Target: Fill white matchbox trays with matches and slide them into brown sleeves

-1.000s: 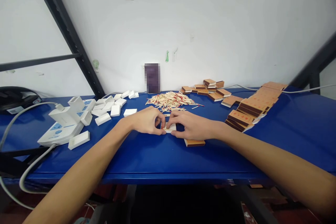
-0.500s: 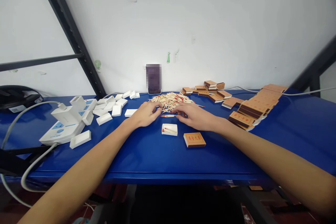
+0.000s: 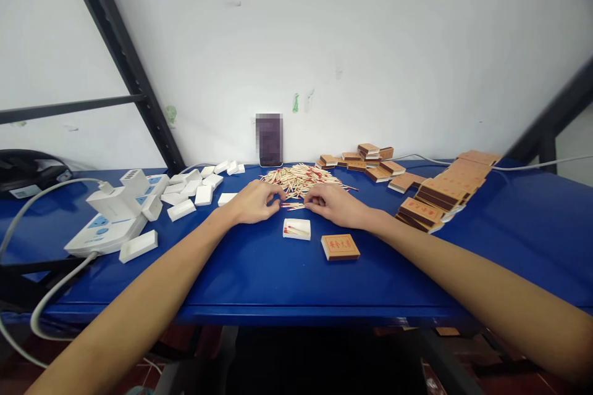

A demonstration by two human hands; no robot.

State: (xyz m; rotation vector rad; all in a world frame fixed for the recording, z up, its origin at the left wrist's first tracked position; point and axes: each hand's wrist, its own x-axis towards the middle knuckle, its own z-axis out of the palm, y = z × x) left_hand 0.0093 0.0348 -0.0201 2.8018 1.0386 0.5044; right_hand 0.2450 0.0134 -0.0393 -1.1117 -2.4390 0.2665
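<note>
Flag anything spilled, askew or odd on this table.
Matches lie in a loose heap on the table, a few strays between left hand and right hand. White trays are scattered at left. Nothing looks damaged.

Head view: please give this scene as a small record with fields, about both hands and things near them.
Left hand: curled, fingertips at a few loose matches on the table; grip unclear
Right hand: curled, fingertips at the same matches from the other side
Match pile: just behind the hands
White tray: in front of the hands, some matches inside
Brown matchbox: flat, right of the tray
Table: blue
</note>
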